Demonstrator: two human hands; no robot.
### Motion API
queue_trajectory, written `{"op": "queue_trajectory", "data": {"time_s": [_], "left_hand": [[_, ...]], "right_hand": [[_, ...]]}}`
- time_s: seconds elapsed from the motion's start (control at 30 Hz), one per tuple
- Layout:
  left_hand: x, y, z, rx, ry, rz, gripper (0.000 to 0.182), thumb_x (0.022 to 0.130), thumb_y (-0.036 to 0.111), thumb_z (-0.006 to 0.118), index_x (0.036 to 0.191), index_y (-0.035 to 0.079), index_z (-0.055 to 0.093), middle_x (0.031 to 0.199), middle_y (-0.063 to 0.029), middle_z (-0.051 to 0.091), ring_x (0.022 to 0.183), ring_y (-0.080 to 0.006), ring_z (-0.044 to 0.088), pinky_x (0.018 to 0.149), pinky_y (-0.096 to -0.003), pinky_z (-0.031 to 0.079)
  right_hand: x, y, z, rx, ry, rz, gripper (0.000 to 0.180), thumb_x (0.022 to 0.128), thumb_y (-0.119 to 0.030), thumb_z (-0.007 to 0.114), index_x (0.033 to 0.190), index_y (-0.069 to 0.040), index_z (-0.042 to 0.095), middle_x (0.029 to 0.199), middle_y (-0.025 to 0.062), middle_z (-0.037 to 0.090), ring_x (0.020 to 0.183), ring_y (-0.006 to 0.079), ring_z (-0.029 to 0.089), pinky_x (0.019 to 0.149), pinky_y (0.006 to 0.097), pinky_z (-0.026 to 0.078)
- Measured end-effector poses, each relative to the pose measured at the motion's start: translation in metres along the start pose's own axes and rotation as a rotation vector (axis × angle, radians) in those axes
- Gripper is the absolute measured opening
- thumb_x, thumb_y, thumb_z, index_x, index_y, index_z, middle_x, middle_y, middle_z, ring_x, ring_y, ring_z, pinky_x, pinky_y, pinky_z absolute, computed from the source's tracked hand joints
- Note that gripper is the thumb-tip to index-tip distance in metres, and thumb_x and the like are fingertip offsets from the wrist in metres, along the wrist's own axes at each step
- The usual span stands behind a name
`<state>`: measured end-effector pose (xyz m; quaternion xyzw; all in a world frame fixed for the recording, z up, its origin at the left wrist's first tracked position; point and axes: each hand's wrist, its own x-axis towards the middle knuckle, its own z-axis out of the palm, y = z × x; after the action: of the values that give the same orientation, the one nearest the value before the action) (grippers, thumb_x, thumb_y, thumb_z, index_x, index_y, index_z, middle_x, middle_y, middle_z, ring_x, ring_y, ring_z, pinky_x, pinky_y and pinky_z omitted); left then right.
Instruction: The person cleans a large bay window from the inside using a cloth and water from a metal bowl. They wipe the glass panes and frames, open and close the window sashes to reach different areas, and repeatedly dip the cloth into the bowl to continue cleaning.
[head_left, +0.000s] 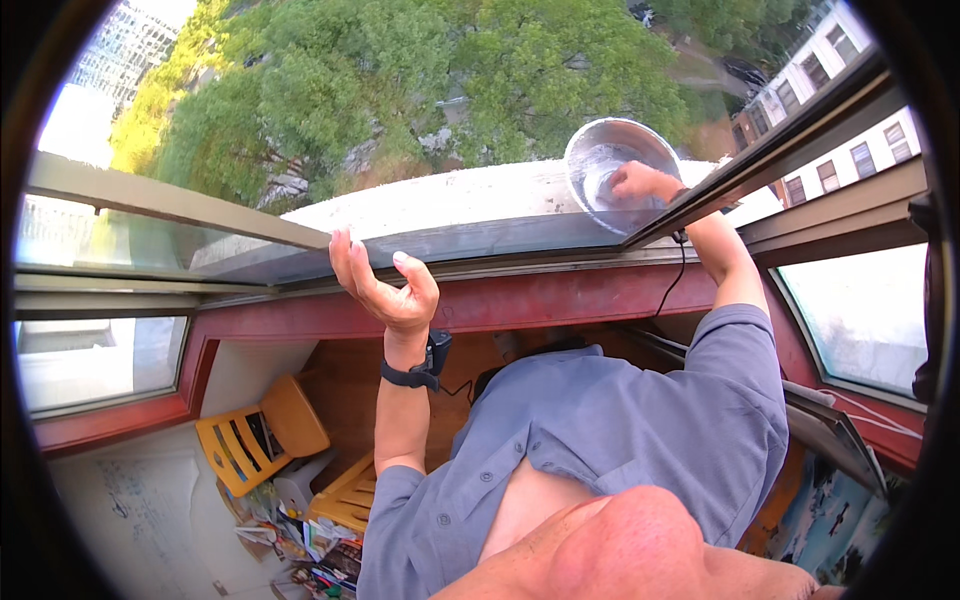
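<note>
A round metal basin (581, 161) stands on the pale outer ledge (480, 193) beyond the window. My right hand (637, 182) reaches past the window frame into the basin, over whitish, wet-looking contents; whether its fingers hold anything I cannot tell. Near the lower edge of the window glass, my left hand (394, 289) is raised with its fingers apart and curled, holding nothing. A black strap with a small device (431, 360) is around my left wrist.
Glass window panes in metal frames (765, 150) flank the opening, above a red sill (525, 296). A black cable (675, 279) hangs over the sill. A wooden chair (292, 416) and a pile of clutter stand at lower left. Treetops lie far below outside.
</note>
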<state>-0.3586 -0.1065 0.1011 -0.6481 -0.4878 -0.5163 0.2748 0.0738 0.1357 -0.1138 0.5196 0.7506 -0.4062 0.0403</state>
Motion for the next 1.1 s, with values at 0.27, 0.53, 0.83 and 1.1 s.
{"op": "queue_trajectory", "data": {"time_s": [0.27,0.53,0.83,1.1], "left_hand": [[0.031,0.043,0.03,-0.018,0.12,0.062,0.057,0.083,0.003,0.054,0.139,-0.003,0.04,0.143,-0.0298,0.043,0.135,-0.0449,0.043,0.116,-0.0605,0.026],[0.05,0.092,0.064,-0.125,0.13,0.207,0.052,0.083,0.012,0.056,0.134,0.003,0.052,0.15,-0.0264,0.037,0.142,-0.0456,0.033,0.119,-0.0617,0.011],[0.046,0.079,0.069,-0.024,0.025,0.164,0.064,0.085,0.017,0.058,0.147,0.007,0.045,0.158,-0.0232,0.029,0.149,-0.0419,0.023,0.12,-0.0603,0.004],[0.043,0.067,0.067,0.186,-0.088,0.256,0.07,0.098,0.034,0.047,0.158,0.008,0.024,0.164,-0.0249,0.01,0.153,-0.0411,0.008,0.12,-0.0597,0.001]], "right_hand": [[-0.011,-0.012,-0.01,0.115,-0.22,0.104,0.055,0.081,-0.038,0.077,0.121,-0.002,0.066,0.095,0.0118,0.072,0.081,0.0236,0.07,0.067,0.0358,0.059],[-0.018,-0.007,-0.002,-0.04,-0.244,-0.045,0.053,0.082,-0.034,0.076,0.122,-0.001,0.065,0.095,0.0104,0.071,0.08,0.0235,0.07,0.069,0.0352,0.059],[-0.015,0.0,-0.019,-0.096,-0.187,-0.025,0.052,0.082,-0.031,0.075,0.122,0.0,0.064,0.098,0.0109,0.071,0.081,0.0232,0.069,0.07,0.0352,0.059],[-0.002,-0.017,-0.002,-0.189,-0.282,-0.094,0.051,0.083,-0.029,0.074,0.123,0.0,0.064,0.1,0.0113,0.07,0.082,0.0229,0.069,0.071,0.0353,0.059]]}}
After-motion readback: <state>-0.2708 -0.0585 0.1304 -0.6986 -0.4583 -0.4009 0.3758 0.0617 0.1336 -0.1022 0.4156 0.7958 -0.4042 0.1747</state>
